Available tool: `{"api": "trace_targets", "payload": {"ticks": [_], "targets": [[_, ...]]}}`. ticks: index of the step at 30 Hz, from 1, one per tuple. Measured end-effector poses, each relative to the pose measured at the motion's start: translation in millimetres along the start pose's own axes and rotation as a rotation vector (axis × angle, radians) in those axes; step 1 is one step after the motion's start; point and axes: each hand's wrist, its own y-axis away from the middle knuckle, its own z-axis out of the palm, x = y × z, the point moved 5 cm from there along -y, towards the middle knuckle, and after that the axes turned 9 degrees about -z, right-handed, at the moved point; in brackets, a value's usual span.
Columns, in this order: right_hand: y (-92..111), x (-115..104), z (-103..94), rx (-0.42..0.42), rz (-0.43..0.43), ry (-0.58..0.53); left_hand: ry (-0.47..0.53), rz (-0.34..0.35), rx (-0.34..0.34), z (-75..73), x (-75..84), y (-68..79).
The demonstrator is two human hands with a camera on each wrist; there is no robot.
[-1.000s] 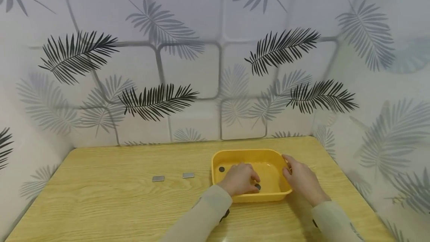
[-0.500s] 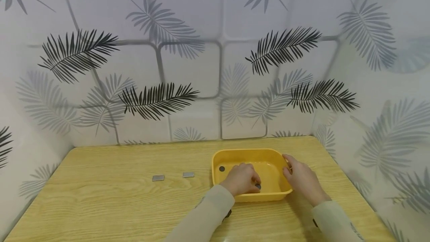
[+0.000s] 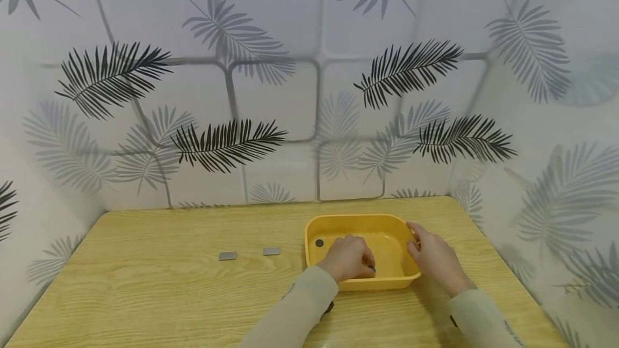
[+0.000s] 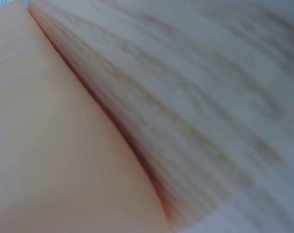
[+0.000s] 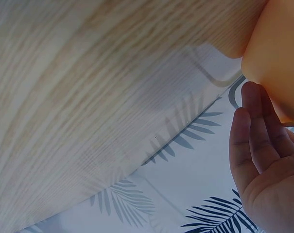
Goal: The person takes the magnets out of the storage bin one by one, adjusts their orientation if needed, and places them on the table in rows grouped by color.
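Yellow tray point(image 3: 389, 254), on the worktop point(image 3: 145, 273) at right, was held at its rim by the right hand point(image 3: 437, 259), seemingly for steadiness, while a dark disc point(image 3: 372, 268) inside was pinched by the left hand point(image 3: 347, 258).

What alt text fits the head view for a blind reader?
A left hand reaches into a yellow tray, curled over a dark piece; the right hand grips the tray's right end. A dark disc lies inside; two grey rectangles lie leftward on the wooden table.
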Motion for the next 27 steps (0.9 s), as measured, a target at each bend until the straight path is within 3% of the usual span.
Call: {"api": "trace_targets", "payload": {"ticks": [5, 13, 20, 27], "targets": [[-1, -1, 0.1, -0.010, 0.008, -0.005, 0.035, -0.020, 0.026, -1.6, -2.3, -3.1], [-1, -2, 0.2, -0.013, 0.020, 0.007, 0.046, 0.011, 0.089, -15.4, -2.1, -7.0], [-2, -3, -0.3, 0.002, 0.001, 0.018, 0.038, 0.038, 0.138, -32.8, -0.8, -2.9], [0, -4, -1.9, 0.009, -0.012, 0.010, 0.059, 0.041, 0.140, -43.4, -6.1, 2.1]]}}
